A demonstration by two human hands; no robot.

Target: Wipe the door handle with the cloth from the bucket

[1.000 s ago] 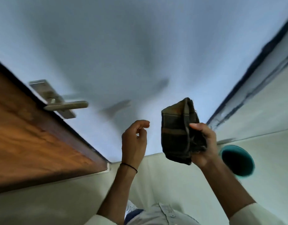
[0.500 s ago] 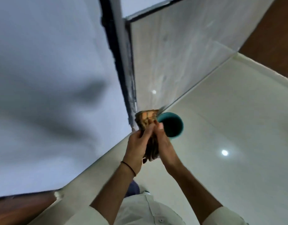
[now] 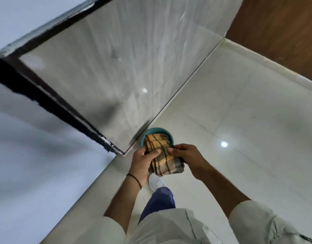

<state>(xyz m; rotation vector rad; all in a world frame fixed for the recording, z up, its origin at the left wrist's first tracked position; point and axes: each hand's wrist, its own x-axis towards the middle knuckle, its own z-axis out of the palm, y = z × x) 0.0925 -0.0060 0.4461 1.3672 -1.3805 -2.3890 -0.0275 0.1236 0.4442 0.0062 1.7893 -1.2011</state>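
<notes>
On the glossy white floor (image 3: 239,120), a teal bucket (image 3: 143,138) stands against the grey wall; above it, left hand (image 3: 143,161) and right hand (image 3: 187,155) grasp the folded checked cloth (image 3: 162,154).

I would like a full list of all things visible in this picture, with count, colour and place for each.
cloth: one, orange and dark checked, folded, held in both hands above the bucket
bucket: one, teal, on the floor at the foot of the grey panel, partly hidden by the cloth
grey panel: one, glossy, upper middle
floor: pale glossy tiles, right
shoe: one, white, below the cloth
wrist band: one, black, left wrist
left hand: grips the cloth
right hand: grips the cloth
</notes>
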